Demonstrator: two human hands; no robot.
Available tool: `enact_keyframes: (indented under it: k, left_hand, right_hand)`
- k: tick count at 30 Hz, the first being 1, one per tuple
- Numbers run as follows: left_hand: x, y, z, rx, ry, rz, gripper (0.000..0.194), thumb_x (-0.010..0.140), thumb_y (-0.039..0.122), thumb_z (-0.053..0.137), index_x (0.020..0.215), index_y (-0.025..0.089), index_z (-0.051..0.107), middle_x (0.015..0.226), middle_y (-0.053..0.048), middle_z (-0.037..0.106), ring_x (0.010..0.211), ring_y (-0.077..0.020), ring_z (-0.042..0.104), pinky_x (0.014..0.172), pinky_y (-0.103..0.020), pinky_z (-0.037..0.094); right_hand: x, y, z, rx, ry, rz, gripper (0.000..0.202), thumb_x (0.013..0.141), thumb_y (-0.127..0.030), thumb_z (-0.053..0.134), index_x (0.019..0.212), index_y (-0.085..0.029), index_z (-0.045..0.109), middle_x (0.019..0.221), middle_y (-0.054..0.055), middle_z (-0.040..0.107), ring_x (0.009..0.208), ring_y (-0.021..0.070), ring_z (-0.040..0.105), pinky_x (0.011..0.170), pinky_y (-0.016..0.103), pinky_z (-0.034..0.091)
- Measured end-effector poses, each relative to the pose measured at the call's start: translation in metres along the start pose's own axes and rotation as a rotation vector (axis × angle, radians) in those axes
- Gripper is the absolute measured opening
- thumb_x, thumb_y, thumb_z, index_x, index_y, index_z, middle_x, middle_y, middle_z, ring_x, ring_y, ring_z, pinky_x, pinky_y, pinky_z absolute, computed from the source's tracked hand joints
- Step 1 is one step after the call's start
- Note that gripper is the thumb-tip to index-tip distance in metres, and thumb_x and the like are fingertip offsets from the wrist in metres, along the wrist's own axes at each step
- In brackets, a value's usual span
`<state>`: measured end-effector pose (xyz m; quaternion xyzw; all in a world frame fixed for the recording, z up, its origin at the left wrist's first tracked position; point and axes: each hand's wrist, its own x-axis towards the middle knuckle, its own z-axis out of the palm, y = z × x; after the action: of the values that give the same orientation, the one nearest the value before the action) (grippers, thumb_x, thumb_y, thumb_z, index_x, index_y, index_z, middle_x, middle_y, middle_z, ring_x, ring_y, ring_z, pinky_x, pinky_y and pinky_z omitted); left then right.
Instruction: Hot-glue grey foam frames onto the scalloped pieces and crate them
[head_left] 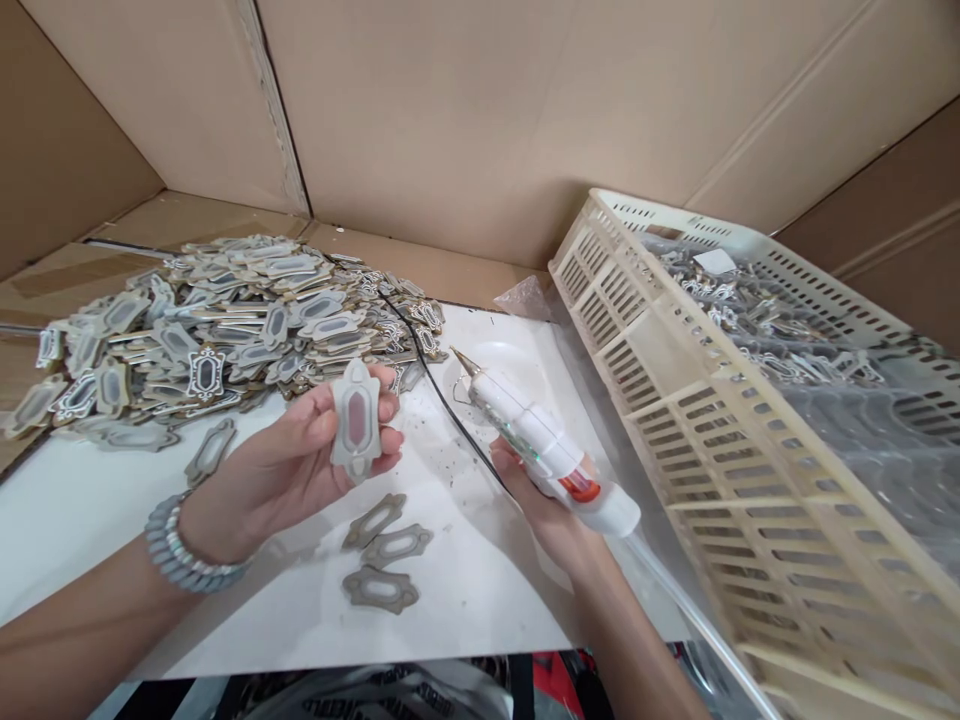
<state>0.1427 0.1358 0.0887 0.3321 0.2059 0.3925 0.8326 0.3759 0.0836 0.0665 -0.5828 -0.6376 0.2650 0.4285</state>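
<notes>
A clear glue stick (699,622) extends behind the right hand (546,512), which grips a white glue gun (534,436), while the left hand (296,450) pinches a frame (373,420) near the nozzle (466,363), apparently positioned for gluing, which likely calls for closing that gap steadily.

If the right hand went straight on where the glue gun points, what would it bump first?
Likely the right edge of the plate pile, by the cable. The glue gun in the right hand would touch first, unless it's high enough to pass over; depth is unclear.
</notes>
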Motion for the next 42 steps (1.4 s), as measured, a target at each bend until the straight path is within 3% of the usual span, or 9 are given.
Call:
enact_keyframes:
  k: [10, 12, 15, 20, 25, 29, 32, 36, 42]
  left_hand:
    - [-0.002, 0.002, -0.003, 0.033, 0.035, 0.004, 0.034, 0.07, 0.034, 0.092, 0.099, 0.03, 0.076, 0.09, 0.004, 0.076, 0.076, -0.0132, 0.076, 0.074, -0.016, 0.064]
    - [0.0, 0.011, -0.008, 0.154, 0.15, 0.083, 0.039, 0.066, 0.034, 0.095, 0.099, 0.028, 0.075, 0.09, 0.001, 0.076, 0.076, -0.0149, 0.075, 0.073, -0.019, 0.065]
    - [0.001, 0.03, -0.022, 0.389, 0.437, 0.289, 0.043, 0.064, 0.038, 0.095, 0.098, 0.023, 0.075, 0.1, -0.004, 0.076, 0.087, -0.0177, 0.075, 0.079, -0.022, 0.065]
    - [-0.001, 0.068, -0.068, 0.59, 0.801, 0.527, 0.021, 0.078, 0.019, 0.078, 0.099, 0.018, 0.073, 0.101, -0.003, 0.073, 0.096, -0.0146, 0.071, 0.098, -0.03, 0.061]
    - [-0.003, 0.097, -0.103, 1.042, 1.055, 0.696, 0.033, 0.072, 0.024, 0.079, 0.105, 0.017, 0.073, 0.085, -0.001, 0.071, 0.08, -0.0174, 0.067, 0.108, -0.061, 0.05]
    - [-0.006, 0.105, -0.104, 1.407, 1.035, 0.551, 0.041, 0.068, 0.045, 0.079, 0.097, 0.017, 0.076, 0.09, -0.005, 0.074, 0.085, -0.0234, 0.066, 0.103, -0.063, 0.051]
    - [-0.004, 0.105, -0.102, 1.531, 0.996, 0.465, 0.052, 0.067, 0.06, 0.074, 0.096, 0.017, 0.077, 0.089, -0.006, 0.074, 0.081, -0.0236, 0.065, 0.098, -0.059, 0.054]
    - [0.002, 0.107, -0.107, 1.68, 1.005, 0.444, 0.049, 0.071, 0.056, 0.064, 0.097, 0.017, 0.077, 0.082, -0.006, 0.072, 0.076, -0.0229, 0.063, 0.097, -0.06, 0.052]
    - [0.004, 0.109, -0.108, 1.926, 0.889, 0.512, 0.054, 0.083, 0.06, 0.048, 0.097, 0.016, 0.075, 0.106, -0.007, 0.075, 0.11, -0.0281, 0.065, 0.108, -0.051, 0.046]
  right_hand:
    - [-0.001, 0.004, -0.002, -0.042, -0.028, 0.031, 0.032, 0.085, -0.041, 0.056, 0.06, -0.024, 0.043, 0.06, -0.002, 0.046, 0.055, 0.0149, 0.049, 0.056, 0.029, 0.039]
    - [-0.002, 0.004, -0.002, -0.048, -0.012, 0.058, 0.031, 0.084, -0.041, 0.056, 0.061, -0.024, 0.042, 0.062, -0.002, 0.047, 0.056, 0.0148, 0.049, 0.056, 0.029, 0.04]
    - [-0.001, 0.004, -0.002, -0.039, -0.018, 0.084, 0.035, 0.084, -0.044, 0.054, 0.06, -0.025, 0.038, 0.061, -0.003, 0.043, 0.055, 0.0145, 0.046, 0.055, 0.029, 0.038]
    - [0.0, 0.003, -0.001, -0.022, -0.026, 0.073, 0.036, 0.083, -0.044, 0.054, 0.059, -0.025, 0.036, 0.058, -0.004, 0.038, 0.052, 0.0135, 0.043, 0.053, 0.029, 0.035]
    - [0.0, 0.001, 0.001, -0.011, -0.001, 0.074, 0.035, 0.082, -0.043, 0.056, 0.059, -0.024, 0.038, 0.058, -0.004, 0.04, 0.052, 0.0126, 0.042, 0.053, 0.028, 0.034]
    - [0.0, 0.002, 0.002, 0.007, 0.024, 0.077, 0.036, 0.083, -0.042, 0.057, 0.059, -0.024, 0.038, 0.058, -0.004, 0.039, 0.052, 0.0124, 0.039, 0.051, 0.027, 0.033]
    - [-0.001, 0.004, 0.003, 0.024, 0.028, 0.091, 0.035, 0.082, -0.043, 0.058, 0.06, -0.024, 0.04, 0.06, -0.003, 0.041, 0.053, 0.0126, 0.041, 0.051, 0.027, 0.033]
    - [-0.001, 0.005, 0.003, 0.029, 0.019, 0.105, 0.035, 0.082, -0.044, 0.058, 0.06, -0.024, 0.039, 0.06, -0.003, 0.04, 0.053, 0.0126, 0.04, 0.05, 0.027, 0.032]
    - [-0.001, 0.005, 0.002, 0.009, -0.01, 0.125, 0.038, 0.084, -0.047, 0.055, 0.06, -0.025, 0.035, 0.06, -0.004, 0.034, 0.054, 0.0132, 0.036, 0.051, 0.028, 0.029]
